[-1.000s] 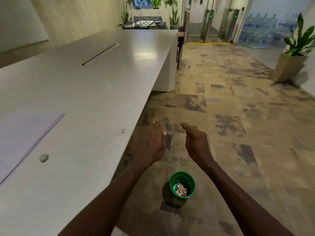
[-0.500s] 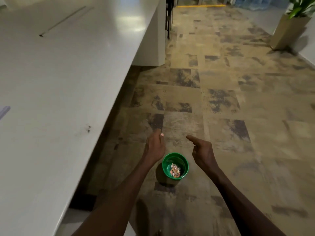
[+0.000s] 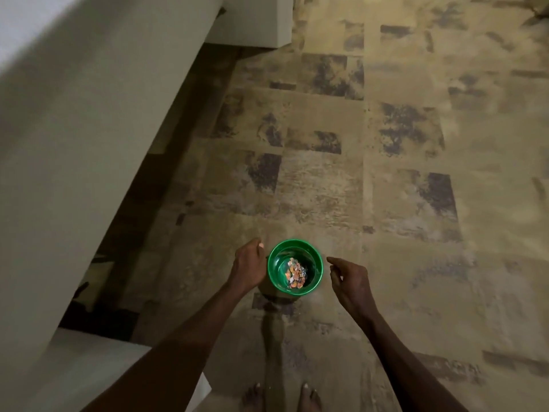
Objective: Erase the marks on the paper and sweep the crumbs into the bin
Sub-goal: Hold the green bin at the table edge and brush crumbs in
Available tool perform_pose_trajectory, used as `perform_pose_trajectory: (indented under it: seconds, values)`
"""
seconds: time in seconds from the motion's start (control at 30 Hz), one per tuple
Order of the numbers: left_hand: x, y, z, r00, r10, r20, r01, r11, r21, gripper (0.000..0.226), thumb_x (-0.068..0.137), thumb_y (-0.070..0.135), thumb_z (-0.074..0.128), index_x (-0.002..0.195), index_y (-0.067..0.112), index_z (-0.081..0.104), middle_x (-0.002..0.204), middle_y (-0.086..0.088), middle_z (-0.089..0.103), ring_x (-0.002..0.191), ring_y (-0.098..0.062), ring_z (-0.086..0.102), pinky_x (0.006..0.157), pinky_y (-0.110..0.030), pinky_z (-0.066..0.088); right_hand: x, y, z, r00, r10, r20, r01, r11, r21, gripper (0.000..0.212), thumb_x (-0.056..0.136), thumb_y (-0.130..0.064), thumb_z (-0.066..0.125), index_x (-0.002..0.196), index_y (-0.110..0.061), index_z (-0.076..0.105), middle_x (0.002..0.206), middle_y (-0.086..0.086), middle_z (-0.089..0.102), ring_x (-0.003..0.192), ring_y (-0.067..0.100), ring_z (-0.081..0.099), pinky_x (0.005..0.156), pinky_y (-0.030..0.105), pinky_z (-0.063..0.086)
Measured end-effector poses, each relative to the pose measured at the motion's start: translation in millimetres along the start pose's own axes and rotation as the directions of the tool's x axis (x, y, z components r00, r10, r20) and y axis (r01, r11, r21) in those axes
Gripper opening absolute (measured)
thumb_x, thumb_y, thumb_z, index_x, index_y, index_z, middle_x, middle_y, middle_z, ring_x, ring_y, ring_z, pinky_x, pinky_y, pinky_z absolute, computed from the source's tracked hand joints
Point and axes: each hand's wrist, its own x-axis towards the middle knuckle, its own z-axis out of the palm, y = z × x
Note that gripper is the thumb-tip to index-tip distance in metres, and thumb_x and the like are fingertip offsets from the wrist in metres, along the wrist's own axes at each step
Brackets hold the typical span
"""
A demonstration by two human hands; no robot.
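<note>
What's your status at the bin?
Left hand and right hand flank green bin, neither holding it. Scraps inside. Nothing between.

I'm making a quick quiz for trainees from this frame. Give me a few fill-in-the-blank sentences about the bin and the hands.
1. The bin standing on the floor is ____ in colour.
2. The scraps lie ____ the bin.
3. The left hand and right hand are on opposite sides of the ____.
4. The white table is on the person's ____ side.

Missing words: green; inside; bin; left
</note>
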Motion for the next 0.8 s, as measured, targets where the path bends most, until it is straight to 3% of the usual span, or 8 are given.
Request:
perform_pose_trajectory:
  seconds: [0.13,0.23,0.3,0.4,0.5,0.6,0.73,0.8]
  values:
    - [31.4,-33.5,40.7,0.998,-0.034,0.045,0.033,0.999,0.023,0.034,0.105,0.011,0.04,0.129,-0.004,0.058,0.126,-0.025,0.062,0.118,-0.036,0.058,0.097,-0.034,0.041,10.6,43.8,40.5,0.994,0.105,-0.022,-0.106,0.994,-0.028,0.019,0.086,0.004,0.059,0.091,-0.001,0.076,0.078,0.016,0.075,0.065,0.027,0.07,0.065,0.041,0.057]
    - [70.2,-72.4,87.6,0.995,-0.092,0.046,0.092,0.996,0.005,0.036,0.104,0.01,0.041,0.136,-0.001,0.054,0.135,-0.023,0.058,0.126,-0.035,0.054,0.103,-0.033,0.038,25.3,101.3,88.7,0.982,0.189,0.012,-0.188,0.98,-0.065,0.02,0.088,0.001,0.057,0.081,-0.005,0.075,0.068,0.011,0.071,0.057,0.02,0.064,0.059,0.035,0.051]
    - [88.6,-94.9,115.1,0.989,-0.144,0.042,0.145,0.989,-0.018,0.037,0.104,0.009,0.042,0.139,0.001,0.052,0.138,-0.021,0.056,0.128,-0.034,0.053,0.103,-0.031,0.038,30.3,137.3,116.8,0.975,0.223,0.014,-0.221,0.969,-0.11,0.033,0.09,-0.002,0.055,0.061,-0.017,0.061,0.053,0.001,0.057,0.046,0.008,0.051,0.05,0.032,0.037]
    - [117.7,-127.6,152.8,0.98,-0.192,0.045,0.194,0.98,-0.049,0.039,0.104,0.01,0.04,0.141,0.003,0.049,0.141,-0.02,0.055,0.129,-0.032,0.052,0.104,-0.031,0.038,43.1,191.2,161.1,0.956,0.289,0.047,-0.278,0.947,-0.158,0.047,0.093,-0.009,0.053,0.052,-0.025,0.037,0.046,-0.006,0.037,0.043,0.011,0.037,0.054,0.03,0.024]
    - [141.5,-155.1,183.5,0.971,-0.227,0.07,0.23,0.972,-0.046,0.037,0.106,0.013,0.037,0.139,0.002,0.05,0.138,-0.02,0.056,0.126,-0.033,0.053,0.1,-0.034,0.04,51.4,233.1,202.6,0.91,0.401,0.103,-0.379,0.907,-0.185,0.033,0.096,-0.019,0.053,0.065,-0.011,0.055,0.061,0.014,0.059,0.062,0.034,0.057,0.059,0.031,0.033]
    - [159.7,-174.6,202.3,0.95,-0.289,0.116,0.294,0.955,-0.034,0.038,0.106,0.021,0.035,0.14,0.005,0.045,0.14,-0.021,0.052,0.126,-0.036,0.051,0.103,-0.042,0.041,59.7,260.4,232.4,0.857,0.495,0.139,-0.471,0.864,-0.177,0.036,0.098,-0.029,0.052,0.097,0.006,0.062,0.089,0.027,0.068,0.089,0.042,0.062,0.067,0.037,0.043]
    - [182.6,-205.5,233.6,0.911,-0.374,0.172,0.39,0.918,-0.067,0.048,0.105,0.028,0.035,0.148,0.007,0.033,0.151,-0.022,0.04,0.136,-0.039,0.042,0.11,-0.05,0.037,66.3,292.1,274.1,0.821,0.53,0.211,-0.522,0.847,-0.096,0.039,0.097,-0.033,0.054,0.112,0.003,0.055,0.1,0.021,0.07,0.092,0.038,0.064,0.07,0.034,0.046]
    - [192.6,-219.8,243.8,0.897,-0.396,0.197,0.423,0.898,-0.12,0.048,0.103,0.032,0.037,0.146,0.011,0.04,0.15,-0.021,0.043,0.135,-0.038,0.043,0.112,-0.051,0.036,66.7,296.9,284.4,0.812,0.543,0.214,-0.55,0.835,-0.03,0.036,0.096,-0.028,0.058,0.119,0.0,0.055,0.106,0.017,0.068,0.094,0.035,0.065,0.072,0.031,0.044]
